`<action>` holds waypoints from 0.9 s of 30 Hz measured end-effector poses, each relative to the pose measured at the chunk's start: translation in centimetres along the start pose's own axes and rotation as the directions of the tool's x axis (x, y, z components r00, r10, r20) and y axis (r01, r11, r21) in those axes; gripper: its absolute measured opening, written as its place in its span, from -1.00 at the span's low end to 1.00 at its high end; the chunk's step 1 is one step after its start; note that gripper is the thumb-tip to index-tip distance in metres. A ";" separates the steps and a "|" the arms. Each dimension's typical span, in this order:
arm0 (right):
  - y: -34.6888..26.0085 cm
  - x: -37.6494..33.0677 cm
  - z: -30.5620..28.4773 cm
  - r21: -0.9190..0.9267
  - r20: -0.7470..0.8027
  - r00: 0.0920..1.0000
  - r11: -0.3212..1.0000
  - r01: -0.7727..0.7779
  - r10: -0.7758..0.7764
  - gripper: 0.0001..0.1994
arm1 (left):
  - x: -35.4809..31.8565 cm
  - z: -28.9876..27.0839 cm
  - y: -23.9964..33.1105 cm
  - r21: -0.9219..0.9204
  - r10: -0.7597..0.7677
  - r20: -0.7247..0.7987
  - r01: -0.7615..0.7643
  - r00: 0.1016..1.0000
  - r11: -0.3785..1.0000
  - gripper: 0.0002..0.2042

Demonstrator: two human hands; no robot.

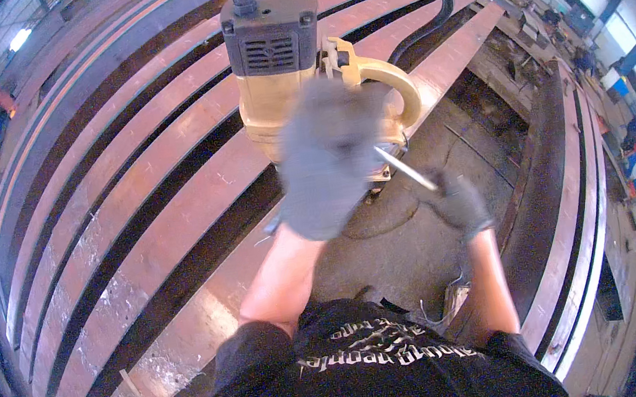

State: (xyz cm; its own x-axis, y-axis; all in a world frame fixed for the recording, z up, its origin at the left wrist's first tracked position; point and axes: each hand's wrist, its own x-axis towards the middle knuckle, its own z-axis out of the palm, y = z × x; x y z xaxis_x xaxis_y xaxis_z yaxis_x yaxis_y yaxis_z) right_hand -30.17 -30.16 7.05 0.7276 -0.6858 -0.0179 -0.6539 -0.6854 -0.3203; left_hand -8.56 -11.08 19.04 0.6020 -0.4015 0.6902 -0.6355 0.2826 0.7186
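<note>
The right hand [459,204], closed round the silver rod [408,169], should move evenly, while the left hand [332,156], its grip too blurred to tell, steadies beside the yellow machine [271,40].

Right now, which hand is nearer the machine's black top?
Left. The left hand, blurred, overlaps the yellow body below the black top; the right hand is farther, lower right, on the metal rod.

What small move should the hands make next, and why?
Probably settle the grey-gloved left hand on the curved yellow handle of the boxy yellow-and-black power tool. That hand is blurred, its grip unclear, while the dark-gloved right hand is at the outer end of a slim silver metal rod.
</note>
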 end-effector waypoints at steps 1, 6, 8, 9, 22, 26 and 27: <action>1.8 -0.1 6.3 0.242 -0.033 0.999 0.970 0.010 -0.002 -0.46 | 0.7 2.2 1.3 0.070 0.140 0.194 -0.156 0.971 0.985 -0.84; -8.4 0.9 22.4 0.975 0.223 0.963 0.036 -0.220 -0.153 -0.73 | -2.9 13.8 2.6 0.136 0.175 0.740 -0.399 0.649 0.907 -0.76; -14.5 1.7 19.2 0.869 0.387 0.883 0.427 -0.252 -0.266 -0.72 | -4.0 15.6 1.1 0.185 0.085 0.843 -0.435 0.531 0.881 -0.73; -15.8 2.8 18.5 0.807 0.442 0.842 0.547 -0.223 -0.309 -0.71 | -4.3 15.7 1.2 0.200 0.034 0.886 -0.446 0.462 0.873 -0.72; -3.6 -2.5 -10.2 0.082 -0.534 0.818 0.951 0.299 -0.212 -0.69 | -2.6 -7.1 -3.7 -0.223 -0.180 -0.465 0.082 0.867 0.971 -0.82; -16.8 -2.0 -13.3 0.383 -0.697 0.706 0.769 0.511 -0.123 -0.89 | -11.9 -9.2 -12.0 -0.004 -0.380 -0.572 0.461 0.727 0.888 -0.88; -19.6 -1.0 -12.0 0.601 -0.667 0.741 0.538 0.591 -0.069 -0.89 | -15.1 -9.0 -15.9 0.197 -0.367 -0.543 0.539 0.756 0.819 -0.87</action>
State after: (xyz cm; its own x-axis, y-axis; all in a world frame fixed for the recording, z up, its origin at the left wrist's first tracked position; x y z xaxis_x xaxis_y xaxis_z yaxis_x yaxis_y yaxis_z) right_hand -20.61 -18.96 24.68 0.4464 -0.6242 0.6412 0.2030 -0.6271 -0.7520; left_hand -3.19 -1.64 -2.08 0.9504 0.0657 0.3040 -0.2911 -0.1568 0.9438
